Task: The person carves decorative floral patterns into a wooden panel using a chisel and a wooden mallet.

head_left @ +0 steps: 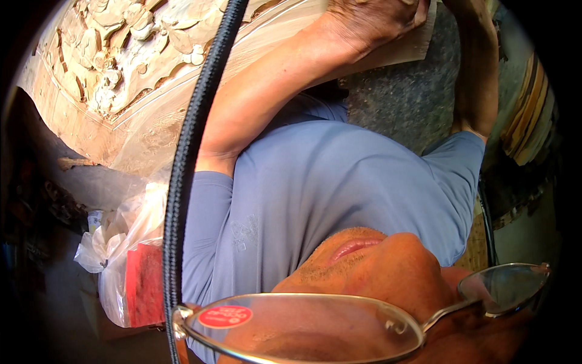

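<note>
The pale carved wooden relief panel [121, 54] lies under the left hand [376, 21], whose fingers press flat on its edge. The right hand is out of view past the top, only its forearm [479, 73] showing. A black braided cord [194, 133] hangs left of the hands.

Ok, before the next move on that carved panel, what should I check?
1. Left hand on the pale sheet by the carved wooden panel: ok.
2. Left fingers' grip: cannot tell, cut by the frame edge.
3. Right hand placement: cannot tell, only the right forearm shows.
4. View of the panel clear: not ok, a black cord crosses it.
5. Plastic bags apart from the hands: ok.
</note>
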Demonstrator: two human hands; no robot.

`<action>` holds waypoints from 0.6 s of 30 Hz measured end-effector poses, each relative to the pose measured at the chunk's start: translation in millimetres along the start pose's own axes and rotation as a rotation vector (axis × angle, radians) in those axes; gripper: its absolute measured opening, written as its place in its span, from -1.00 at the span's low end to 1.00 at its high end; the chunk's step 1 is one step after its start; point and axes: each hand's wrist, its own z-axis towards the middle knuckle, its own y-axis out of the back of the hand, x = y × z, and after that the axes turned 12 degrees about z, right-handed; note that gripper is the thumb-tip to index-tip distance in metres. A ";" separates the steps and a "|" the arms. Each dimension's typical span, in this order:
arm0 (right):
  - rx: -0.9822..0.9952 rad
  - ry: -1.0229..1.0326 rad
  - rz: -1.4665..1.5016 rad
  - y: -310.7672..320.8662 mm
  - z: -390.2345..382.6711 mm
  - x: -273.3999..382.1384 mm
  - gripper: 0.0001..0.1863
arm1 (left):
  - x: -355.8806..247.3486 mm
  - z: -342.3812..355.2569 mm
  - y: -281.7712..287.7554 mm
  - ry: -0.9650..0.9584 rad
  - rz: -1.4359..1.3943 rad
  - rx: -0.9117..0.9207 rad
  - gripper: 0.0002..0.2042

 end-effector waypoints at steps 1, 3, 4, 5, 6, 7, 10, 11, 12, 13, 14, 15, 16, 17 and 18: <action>-0.017 0.018 -0.026 -1.1 -1.9 0.4 -0.58 | -1.2 1.5 2.1 0.001 -0.001 -0.004 -0.31; -0.038 0.051 -0.056 3.6 -8.0 -3.2 -0.57 | -3.8 0.7 1.4 0.003 -0.018 0.005 -0.31; -0.033 0.069 -0.062 6.9 -9.1 -5.6 -0.56 | -4.8 -0.2 1.7 0.006 -0.025 0.011 -0.31; -0.026 0.094 -0.067 8.7 -8.6 -7.9 -0.55 | -5.0 0.1 3.3 0.005 -0.034 0.013 -0.31; 0.006 0.158 -0.034 8.8 -7.1 -14.2 -0.48 | -5.8 -0.2 5.4 0.001 -0.038 0.014 -0.31; 0.010 0.151 -0.068 5.2 -9.5 -8.7 -0.46 | -7.0 0.9 8.8 0.002 -0.049 0.007 -0.31; -0.002 0.175 -0.185 -6.3 -35.7 14.9 -0.40 | -15.0 0.8 19.4 -0.003 -0.079 -0.019 -0.31; 0.022 0.165 -0.247 -7.9 -43.8 20.6 -0.42 | -17.3 0.2 20.3 -0.010 -0.085 -0.041 -0.31; -0.041 0.217 -0.299 -21.9 -52.3 22.9 -0.46 | -19.3 -0.6 22.2 -0.024 -0.082 -0.074 -0.31; -0.051 0.236 -0.305 -15.2 -64.2 20.5 -0.53 | -19.2 1.0 20.1 -0.061 -0.073 -0.157 -0.35; -0.060 0.258 -0.308 -8.1 -76.0 17.3 -0.60 | -19.0 2.0 18.0 -0.100 -0.056 -0.242 -0.38; -0.021 0.244 -0.273 -6.4 -79.2 28.0 -0.69 | -20.3 6.2 18.4 -0.135 -0.044 -0.326 -0.41; -0.280 0.316 -0.284 -19.7 -94.6 23.1 -0.72 | -26.3 12.3 16.9 -0.152 -0.025 -0.430 -0.42; -0.280 0.304 -0.266 -17.0 -98.5 20.7 -0.71 | -24.7 10.4 17.6 -0.185 -0.031 -0.402 -0.43; -0.280 0.291 -0.247 -11.3 -102.1 19.7 -0.70 | -23.9 8.6 18.0 -0.220 -0.041 -0.376 -0.44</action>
